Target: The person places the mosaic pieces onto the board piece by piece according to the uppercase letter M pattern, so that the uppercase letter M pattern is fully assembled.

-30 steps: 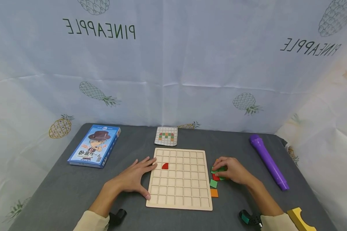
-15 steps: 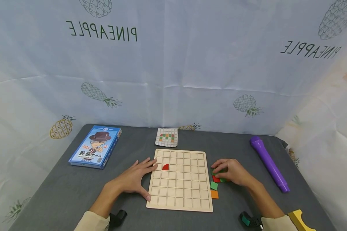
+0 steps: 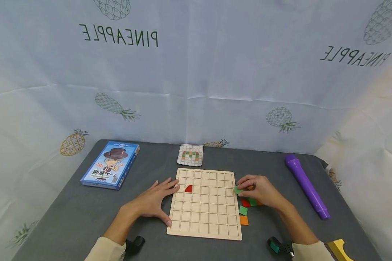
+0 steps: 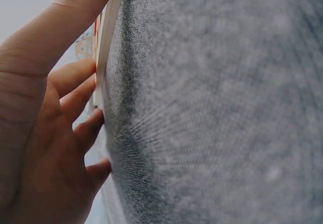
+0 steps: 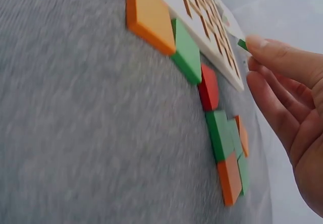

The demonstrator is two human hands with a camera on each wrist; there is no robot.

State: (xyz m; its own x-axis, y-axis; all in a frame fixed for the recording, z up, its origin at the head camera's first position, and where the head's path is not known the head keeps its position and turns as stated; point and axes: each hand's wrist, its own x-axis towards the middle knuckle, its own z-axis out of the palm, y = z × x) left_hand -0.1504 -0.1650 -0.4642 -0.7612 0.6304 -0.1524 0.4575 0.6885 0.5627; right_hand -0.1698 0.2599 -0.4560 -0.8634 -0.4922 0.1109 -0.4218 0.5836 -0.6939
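Note:
A wooden grid board (image 3: 204, 217) lies mid-table, with a red quarter-round tile (image 3: 188, 189) in one of its upper left cells. My left hand (image 3: 151, 201) rests along the board's left edge, fingers spread and thumb at the lower corner; the left wrist view shows the fingertips right at the board's side. Between thumb and fingers, my right hand (image 3: 262, 190) pinches a small green tile (image 3: 237, 190), raised beside the board's right edge. Under and near this hand lie several loose tiles: a red one (image 5: 209, 88), a green one (image 5: 186, 51), an orange one (image 5: 150, 17) and others.
Behind the board lies a pattern card (image 3: 190, 155) with a coloured grid. A blue game box (image 3: 111, 165) is at the back left. To the right are a purple tube-shaped stick (image 3: 307, 186) and a yellow curved piece (image 3: 339, 250). A printed curtain (image 3: 196, 72) hangs behind.
My right hand has picked a green tile from the loose pile and moved it slightly left, to the board's right edge. The left hand stays on the board.

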